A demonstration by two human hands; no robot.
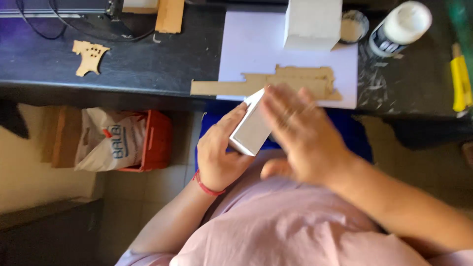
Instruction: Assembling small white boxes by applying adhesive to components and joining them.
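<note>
Behind, a dark bench [148, 74] is bearing white paper [256, 44]; the left hand [219, 150] is gripping a white block [252, 129]; the right hand [300, 135] is lying open-palmed, blurred, against it.

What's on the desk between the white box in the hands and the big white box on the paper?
In the head view, a flat brown cutout lies between them.
</note>
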